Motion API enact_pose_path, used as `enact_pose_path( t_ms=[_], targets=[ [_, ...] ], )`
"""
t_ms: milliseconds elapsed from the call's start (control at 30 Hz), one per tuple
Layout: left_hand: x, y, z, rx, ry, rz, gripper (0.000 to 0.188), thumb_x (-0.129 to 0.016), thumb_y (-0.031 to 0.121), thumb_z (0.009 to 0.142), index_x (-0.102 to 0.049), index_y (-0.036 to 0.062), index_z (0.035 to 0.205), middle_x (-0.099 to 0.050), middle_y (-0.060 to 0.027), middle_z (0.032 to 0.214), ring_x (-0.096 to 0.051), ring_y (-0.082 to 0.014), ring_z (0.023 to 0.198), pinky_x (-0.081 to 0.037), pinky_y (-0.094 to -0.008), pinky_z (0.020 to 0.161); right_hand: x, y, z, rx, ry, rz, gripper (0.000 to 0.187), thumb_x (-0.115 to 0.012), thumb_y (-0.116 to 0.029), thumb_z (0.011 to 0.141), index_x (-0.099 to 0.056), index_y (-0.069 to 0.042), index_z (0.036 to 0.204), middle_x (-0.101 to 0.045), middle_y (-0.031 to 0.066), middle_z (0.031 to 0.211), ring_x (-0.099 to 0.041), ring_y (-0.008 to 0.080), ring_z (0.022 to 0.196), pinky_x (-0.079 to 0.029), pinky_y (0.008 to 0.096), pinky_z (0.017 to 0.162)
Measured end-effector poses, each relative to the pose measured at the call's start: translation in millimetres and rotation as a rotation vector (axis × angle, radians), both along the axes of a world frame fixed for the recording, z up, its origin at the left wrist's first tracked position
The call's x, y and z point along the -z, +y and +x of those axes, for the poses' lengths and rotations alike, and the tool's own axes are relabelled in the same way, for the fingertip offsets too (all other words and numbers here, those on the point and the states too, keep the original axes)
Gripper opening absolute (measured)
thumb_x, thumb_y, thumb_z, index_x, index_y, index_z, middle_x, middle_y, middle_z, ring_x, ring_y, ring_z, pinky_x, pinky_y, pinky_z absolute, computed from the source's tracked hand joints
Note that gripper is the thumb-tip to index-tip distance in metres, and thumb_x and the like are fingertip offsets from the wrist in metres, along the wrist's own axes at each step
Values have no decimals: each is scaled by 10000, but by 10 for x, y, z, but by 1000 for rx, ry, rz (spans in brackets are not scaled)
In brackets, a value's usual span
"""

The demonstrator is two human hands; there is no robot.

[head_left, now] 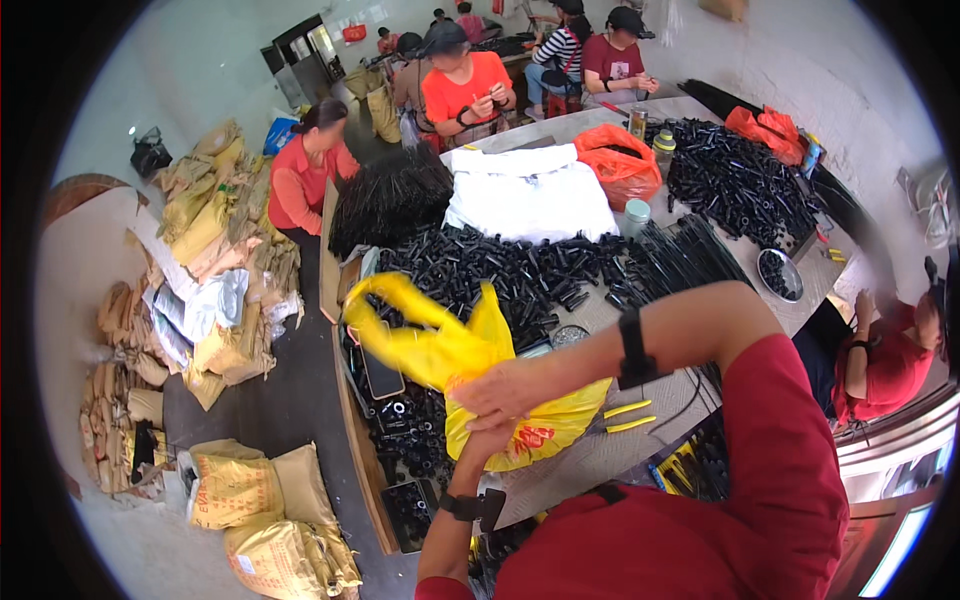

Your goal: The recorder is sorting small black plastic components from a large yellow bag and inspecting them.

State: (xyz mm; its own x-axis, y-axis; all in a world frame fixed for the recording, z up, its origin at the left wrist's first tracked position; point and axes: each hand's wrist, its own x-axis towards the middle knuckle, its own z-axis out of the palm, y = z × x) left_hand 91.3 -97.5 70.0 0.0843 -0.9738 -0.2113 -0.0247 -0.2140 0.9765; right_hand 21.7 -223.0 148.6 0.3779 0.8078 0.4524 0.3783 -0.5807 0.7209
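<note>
A yellow plastic bag (560,425) with red print rests on the worktable in front of me. One of its handles flares up and to the left, over a phone (383,372). My right hand (497,390) reaches across from the right and lies on the bag's gathered neck, its fingers curled over the plastic. Just beneath it, against the bag, is my left hand (488,438), its fingers hidden by the right hand and the plastic. Black wristbands sit on both arms. To the bag's right lie yellow-handled pliers (628,417).
Black tubular parts (510,280) heap behind the bag; black ring-shaped parts (400,425) lie left of it. A white sack (530,190), a red bag (617,165) and a lidded jar (636,215) stand farther back. Co-workers sit around the table; stuffed sacks (235,490) fill the left floor.
</note>
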Motion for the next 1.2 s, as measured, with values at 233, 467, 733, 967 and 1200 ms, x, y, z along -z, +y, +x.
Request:
enact_pose_path(
  t_ms=[233, 467, 733, 967, 1200],
  targets=[
    [-163, 14, -34, -254, -626, -404, 327, -656, 123, 671, -602, 52, 985, -607, -103, 957, -541, -267, 982, -236, -420, 1013, -823, -1, -466, 746, 1179, 367, 199, -633, -276, 615, -652, -90, 682, -613, 126, 622, -611, 282, 597, -472, 397, 550],
    [-458, 56, -379, -264, -907, -639, 565, -664, 158, 680, -449, 47, 1191, -505, -140, 1144, -461, -290, 1100, -193, -463, 1030, -88, 59, -971, 212, 1629, 2476, 294, -600, -298, 817, -618, -20, 913, -636, 41, 821, -604, 124, 674, -488, 273, 611],
    [-180, 181, -316, -299, -515, -525, 588, -709, 169, 695, -447, 12, 1198, -525, -110, 1117, -492, -221, 1059, -359, -352, 928, -378, 573, -1212, -885, 1308, 3153, 415, -432, -382, 911, -484, -45, 1147, -612, 112, 991, -605, 233, 860, -479, 367, 797],
    [-806, -482, 1, -292, -274, -214, 540, -709, 179, 707, -470, 16, 1163, -540, -87, 1067, -513, -193, 980, -396, -326, 856, -658, 224, -1140, -203, 576, 402, 438, -522, -319, 847, -494, -17, 1163, -551, 135, 1142, -552, 258, 1016, -444, 372, 848],
    [-690, -31, -66, -127, -134, 38, 492, -709, 189, 719, -492, 21, 1127, -555, -64, 1017, -534, -164, 901, -433, -300, 784, -795, -131, -268, -362, 515, 227, 507, -585, -320, 752, -466, -131, 1208, -547, 22, 920, -533, 182, 850, -394, 409, 838]
  ],
)
